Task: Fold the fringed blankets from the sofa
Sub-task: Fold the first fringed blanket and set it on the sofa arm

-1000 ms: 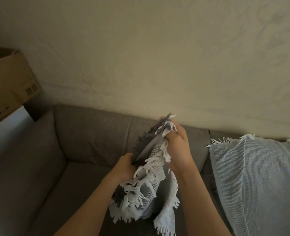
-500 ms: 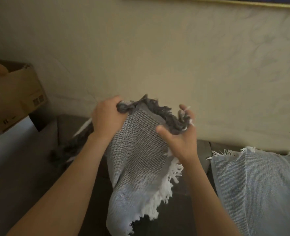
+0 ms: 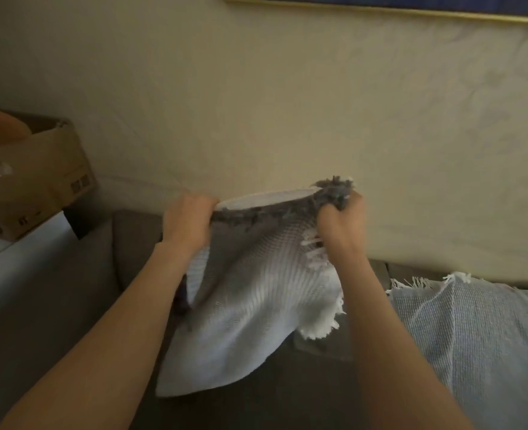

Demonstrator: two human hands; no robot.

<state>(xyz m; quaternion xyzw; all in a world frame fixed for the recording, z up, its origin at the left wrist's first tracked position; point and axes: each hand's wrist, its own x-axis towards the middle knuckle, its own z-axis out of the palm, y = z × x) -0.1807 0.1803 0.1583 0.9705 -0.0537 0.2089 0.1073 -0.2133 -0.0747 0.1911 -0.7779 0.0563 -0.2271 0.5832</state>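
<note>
**Blanket held by its fringe**

My left grip (image 3: pixel 188 223) and right grip (image 3: pixel 342 226) each clamp the grey fringed blanket (image 3: pixel 256 299) along its top edge, stretched between them above the sofa (image 3: pixel 55 305). A pale blue blanket (image 3: pixel 473 336) drapes the sofa's right.

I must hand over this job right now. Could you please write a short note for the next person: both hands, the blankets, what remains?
Left hand: grips one end of the dark fringed edge of the grey-to-white blanket.
Right hand: grips the other end, fringe bunched in the fist.
The blanket hangs between them above the sofa. A pale blue blanket lies draped over the sofa back on the right, unfolded.
Done: first blanket lifted and spread by its edge.
Left: fold it, then the pale blue one.
</note>
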